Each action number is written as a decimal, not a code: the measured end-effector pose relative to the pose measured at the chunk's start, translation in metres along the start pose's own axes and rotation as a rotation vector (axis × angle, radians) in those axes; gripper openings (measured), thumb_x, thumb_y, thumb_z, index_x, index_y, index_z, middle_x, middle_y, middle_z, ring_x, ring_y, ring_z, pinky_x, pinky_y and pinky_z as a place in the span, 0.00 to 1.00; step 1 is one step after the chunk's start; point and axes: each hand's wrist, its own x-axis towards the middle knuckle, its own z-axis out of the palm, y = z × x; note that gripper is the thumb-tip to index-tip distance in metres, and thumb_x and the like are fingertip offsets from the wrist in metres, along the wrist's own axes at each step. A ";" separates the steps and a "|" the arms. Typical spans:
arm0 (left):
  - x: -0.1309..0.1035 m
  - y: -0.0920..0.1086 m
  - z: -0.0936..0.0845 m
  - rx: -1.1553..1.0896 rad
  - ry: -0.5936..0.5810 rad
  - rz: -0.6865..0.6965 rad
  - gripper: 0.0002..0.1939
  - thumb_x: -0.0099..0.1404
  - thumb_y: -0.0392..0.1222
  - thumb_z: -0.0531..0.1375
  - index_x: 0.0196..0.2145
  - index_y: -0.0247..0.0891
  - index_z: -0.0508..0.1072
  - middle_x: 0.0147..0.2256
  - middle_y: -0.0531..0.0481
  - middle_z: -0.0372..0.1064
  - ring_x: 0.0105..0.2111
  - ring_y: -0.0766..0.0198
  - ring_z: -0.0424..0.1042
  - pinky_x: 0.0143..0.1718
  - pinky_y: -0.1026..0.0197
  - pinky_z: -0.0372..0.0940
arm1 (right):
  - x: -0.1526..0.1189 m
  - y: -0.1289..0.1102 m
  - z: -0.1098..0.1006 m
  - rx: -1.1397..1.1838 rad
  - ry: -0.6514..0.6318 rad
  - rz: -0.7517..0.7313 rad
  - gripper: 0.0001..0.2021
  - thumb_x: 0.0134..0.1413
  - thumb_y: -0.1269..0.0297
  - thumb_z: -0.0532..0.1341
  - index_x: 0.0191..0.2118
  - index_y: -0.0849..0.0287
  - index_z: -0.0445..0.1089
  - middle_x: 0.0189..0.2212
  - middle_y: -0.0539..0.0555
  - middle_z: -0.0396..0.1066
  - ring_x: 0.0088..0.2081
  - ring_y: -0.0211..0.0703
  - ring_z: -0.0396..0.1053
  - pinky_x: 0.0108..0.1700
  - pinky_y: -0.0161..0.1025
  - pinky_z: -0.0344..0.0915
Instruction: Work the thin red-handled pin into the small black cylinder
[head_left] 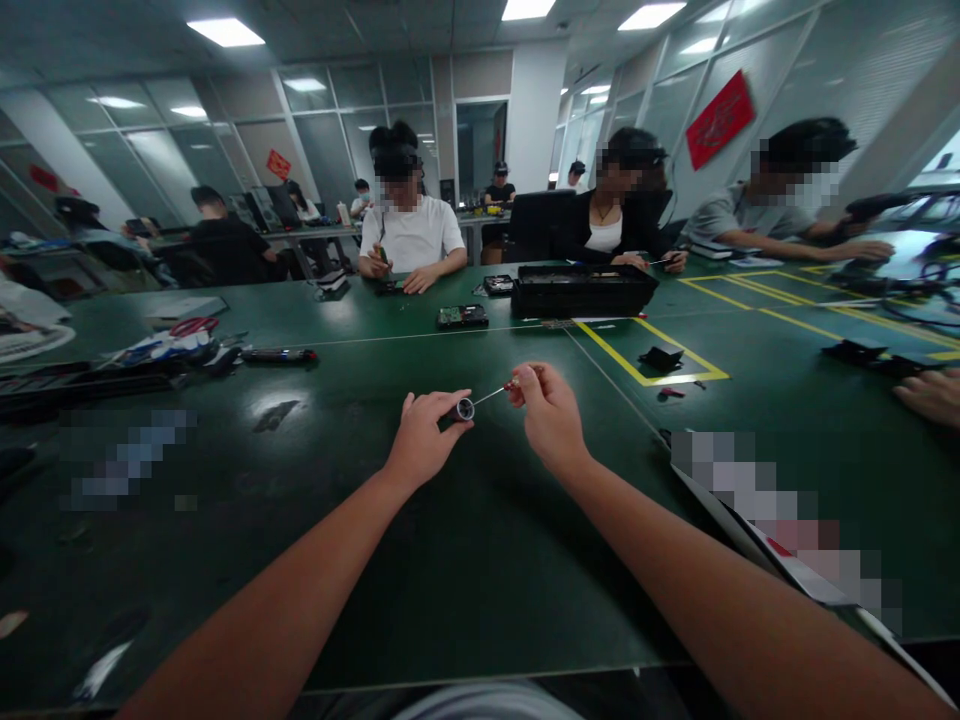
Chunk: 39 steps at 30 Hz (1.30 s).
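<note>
My left hand point(424, 440) grips a small round dark part point(465, 409) with a light rim, its open end turned toward the right. In my right hand point(551, 418) is a screwdriver with a red handle point(513, 386), pinched between thumb and fingers. Its thin metal shaft point(490, 396) points left, with the tip at or very near the rim of the round part. Both hands are held over the middle of the green table point(480, 560).
Beyond my hands lie a circuit-board device point(463, 317) and a long black case point(585, 290). A black piece point(661, 358) sits inside yellow tape. Tools and cables point(176, 345) lie left, papers point(750, 520) right. People sit across the table; a person's hand point(930, 395) rests far right.
</note>
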 end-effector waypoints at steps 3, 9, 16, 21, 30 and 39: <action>0.000 0.001 0.001 0.000 -0.002 -0.007 0.22 0.66 0.42 0.63 0.57 0.50 0.71 0.54 0.48 0.73 0.57 0.52 0.68 0.67 0.33 0.44 | 0.000 -0.003 -0.002 -0.021 -0.009 0.018 0.14 0.66 0.52 0.55 0.38 0.56 0.70 0.28 0.51 0.72 0.30 0.42 0.70 0.35 0.41 0.65; -0.001 0.000 0.002 -0.013 0.028 -0.025 0.21 0.66 0.40 0.64 0.56 0.50 0.73 0.53 0.48 0.73 0.56 0.52 0.68 0.67 0.34 0.45 | 0.002 -0.010 -0.006 -0.158 0.007 0.024 0.17 0.59 0.48 0.61 0.31 0.57 0.70 0.22 0.50 0.69 0.25 0.41 0.65 0.30 0.40 0.60; -0.002 -0.003 0.003 -0.023 0.026 -0.012 0.21 0.65 0.39 0.64 0.56 0.50 0.72 0.54 0.49 0.73 0.56 0.53 0.68 0.67 0.33 0.44 | 0.001 -0.006 -0.007 -0.147 -0.083 -0.078 0.08 0.64 0.58 0.54 0.37 0.54 0.67 0.27 0.49 0.70 0.29 0.42 0.67 0.34 0.40 0.60; -0.003 -0.002 0.004 -0.022 -0.003 -0.009 0.21 0.66 0.40 0.64 0.56 0.50 0.72 0.54 0.49 0.73 0.56 0.52 0.68 0.67 0.31 0.42 | 0.000 -0.009 -0.006 -0.210 -0.057 -0.081 0.12 0.66 0.55 0.52 0.36 0.54 0.68 0.26 0.49 0.69 0.29 0.43 0.66 0.33 0.40 0.59; 0.001 -0.003 0.001 0.078 0.052 0.075 0.23 0.68 0.40 0.61 0.59 0.52 0.69 0.53 0.49 0.72 0.56 0.55 0.67 0.68 0.34 0.43 | 0.014 0.018 0.001 0.301 0.045 0.324 0.15 0.59 0.48 0.56 0.31 0.54 0.65 0.23 0.49 0.63 0.24 0.41 0.62 0.32 0.43 0.67; 0.003 -0.008 0.006 0.053 -0.014 0.028 0.22 0.68 0.39 0.62 0.58 0.51 0.70 0.54 0.48 0.72 0.56 0.54 0.67 0.67 0.31 0.42 | 0.011 0.017 0.002 0.185 0.121 0.240 0.13 0.60 0.51 0.57 0.32 0.55 0.67 0.26 0.51 0.69 0.27 0.41 0.66 0.32 0.40 0.67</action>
